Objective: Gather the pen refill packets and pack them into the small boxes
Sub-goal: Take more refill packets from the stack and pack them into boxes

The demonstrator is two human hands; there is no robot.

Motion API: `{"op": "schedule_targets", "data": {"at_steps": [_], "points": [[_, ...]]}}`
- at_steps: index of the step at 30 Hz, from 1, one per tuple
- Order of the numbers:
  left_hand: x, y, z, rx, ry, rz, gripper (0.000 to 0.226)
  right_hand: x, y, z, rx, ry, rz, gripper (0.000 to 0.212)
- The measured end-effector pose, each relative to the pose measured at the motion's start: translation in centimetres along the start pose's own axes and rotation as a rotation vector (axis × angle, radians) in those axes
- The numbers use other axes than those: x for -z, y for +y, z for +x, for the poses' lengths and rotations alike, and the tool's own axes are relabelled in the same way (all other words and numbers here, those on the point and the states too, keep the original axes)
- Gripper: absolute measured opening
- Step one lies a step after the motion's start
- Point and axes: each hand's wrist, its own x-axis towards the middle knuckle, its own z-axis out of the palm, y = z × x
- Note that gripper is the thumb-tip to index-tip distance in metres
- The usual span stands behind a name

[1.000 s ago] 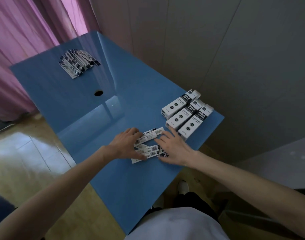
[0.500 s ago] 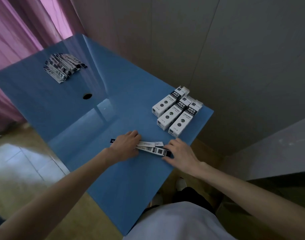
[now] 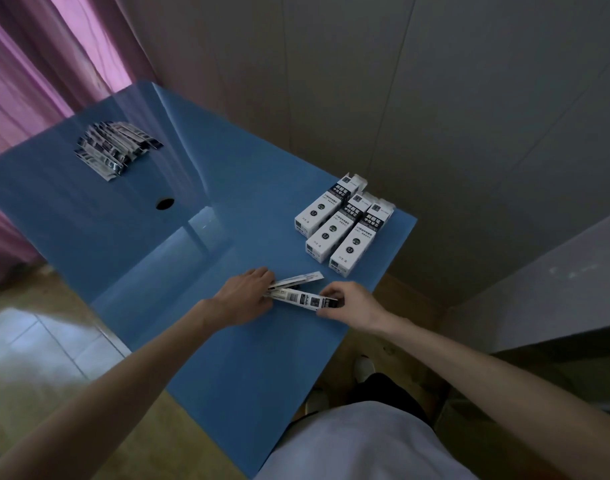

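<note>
A small bundle of pen refill packets [image 3: 301, 299], white with black print, lies near the table's front right. My left hand [image 3: 243, 296] holds the bundle's left end, fingers curled over it. My right hand [image 3: 352, 303] pinches its right end. One packet [image 3: 300, 279] pokes out behind the bundle. Three small white-and-black boxes [image 3: 341, 230] lie side by side just beyond, near the right edge, flaps open at their far ends. A second pile of refill packets [image 3: 114, 150] sits at the far left.
The blue table [image 3: 227, 358] has a round cable hole [image 3: 165, 203] left of centre. A grey wall runs close behind the boxes, and pink curtains hang at the far left. The table's right edge is near my right hand.
The spread-out packets have been drawn together into one narrow bundle between my hands. My right hand went from lying flat on them to pinching the bundle's end.
</note>
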Motion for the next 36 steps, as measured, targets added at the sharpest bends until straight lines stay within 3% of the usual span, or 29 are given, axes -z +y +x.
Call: {"op": "schedule_targets", "data": {"at_steps": [6,18,30,36], "points": [[1.1,0.5,-0.2,0.032,-0.054,-0.09,0.015,1.5,-2.4,0.1,-0.049,0.074,0.454,0.028],[4.6,3.4,1.2,0.139,0.37,-0.416,0.015,5.3,-7.3,1.6,-0.012,0.419,1.006,0.014],[7.4,7.4,7.2,0.065,0.491,-0.143,0.028,11.9,-6.5,3.9,-0.144,0.517,1.067,0.022],[8.4,8.9,9.9,0.155,0.459,-0.205,0.034,14.7,-4.4,5.0,-0.2,0.552,1.157,0.017]]}}
